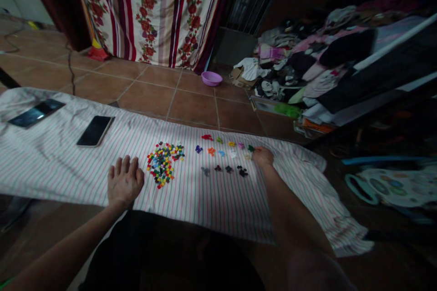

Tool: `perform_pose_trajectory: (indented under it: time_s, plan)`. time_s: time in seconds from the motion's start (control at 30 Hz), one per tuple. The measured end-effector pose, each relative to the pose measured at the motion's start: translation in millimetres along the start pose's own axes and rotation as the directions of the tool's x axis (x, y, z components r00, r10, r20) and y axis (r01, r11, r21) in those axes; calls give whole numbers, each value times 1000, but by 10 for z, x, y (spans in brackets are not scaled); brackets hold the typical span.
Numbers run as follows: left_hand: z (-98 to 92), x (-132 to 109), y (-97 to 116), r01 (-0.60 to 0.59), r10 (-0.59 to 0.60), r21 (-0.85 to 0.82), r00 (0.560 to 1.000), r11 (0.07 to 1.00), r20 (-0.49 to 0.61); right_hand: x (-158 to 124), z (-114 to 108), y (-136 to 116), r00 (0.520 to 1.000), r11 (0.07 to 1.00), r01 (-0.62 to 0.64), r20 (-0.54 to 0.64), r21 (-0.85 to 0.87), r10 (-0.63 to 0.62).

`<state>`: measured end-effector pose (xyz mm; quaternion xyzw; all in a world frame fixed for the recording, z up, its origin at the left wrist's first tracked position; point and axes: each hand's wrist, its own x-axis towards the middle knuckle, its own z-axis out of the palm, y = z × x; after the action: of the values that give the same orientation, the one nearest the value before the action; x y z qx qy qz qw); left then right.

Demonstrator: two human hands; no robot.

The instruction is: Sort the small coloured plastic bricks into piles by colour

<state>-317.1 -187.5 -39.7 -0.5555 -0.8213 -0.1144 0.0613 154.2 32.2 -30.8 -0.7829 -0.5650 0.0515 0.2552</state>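
Observation:
My left hand (pixel 125 181) lies flat on the striped cloth (pixel 191 191), fingers stretched out and holding nothing. Just right of it spreads a heap of small mixed-colour pieces (pixel 163 163), blocky like beads or tiny bricks. My right hand (pixel 263 157) reaches to the dark green cluster (pixel 251 148) with its fingers pressed together; whatever is between the fingertips is too small to make out. Around it lie little single-colour clusters, among them red (pixel 206 137), yellow (pixel 231 144), orange (pixel 211 151), white (pixel 232 154), purple (pixel 198 149), grey (pixel 205 171) and black (pixel 242 171).
Two phones, one dark-screened (pixel 95 131) and one farther left (pixel 37 113), rest on the cloth. Beyond the table, a purple basin (pixel 211 78) sits on the tiled floor before a flowered curtain (pixel 146 13). Clothes (pixel 307 57) are piled at right, above a pale plastic item (pixel 399 186).

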Motion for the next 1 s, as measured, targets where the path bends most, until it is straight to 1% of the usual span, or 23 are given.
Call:
perform_pose_trajectory:
  time_s: [0.1,0.17,0.3,0.4,0.43,0.53,0.63,0.77,0.83,0.9,0.93,1.0]
  plan:
    - [10,2,-7,3,-3,1,1000,1000,2,-31,-94,-107,998,997,-61,-13,-50,60]
    - [16,4,-9,5,-5,8,1000,1000,-2,-49,-143,-229,999,997,-43,-19,-57,42]
    - [27,8,-11,1,-1,16,1000,1000,-9,-154,-141,-609,999,999,50,-12,-22,-50]
    - [37,9,-18,0,0,12,1000,1000,-4,-346,-56,-970,986,983,162,17,84,-164]
    - [40,9,-21,0,0,10,1000,1000,-6,-432,-17,-1090,977,970,202,37,134,-208]
    - [44,3,-31,-10,10,-4,1000,1000,-28,-747,126,-1410,928,894,328,71,306,-365]
    - [43,-1,-36,-24,23,-21,998,999,-52,-1126,287,-1637,847,781,419,111,463,-520]
    - [52,6,-39,-12,10,-35,999,999,-51,-1689,440,-1804,756,690,436,181,578,-629]
    - [61,12,-41,-7,5,-41,999,999,-42,-1966,458,-1846,725,671,432,211,603,-656]
    - [67,16,-42,-3,2,-50,999,999,-36,-2229,443,-1869,702,679,439,248,589,-668]
    - [68,16,-42,-2,0,-58,999,998,-35,-2355,430,-1875,694,693,442,272,570,-666]
    - [67,15,-41,4,-7,-82,999,997,-34,-2594,410,-1881,698,728,443,308,523,-646]
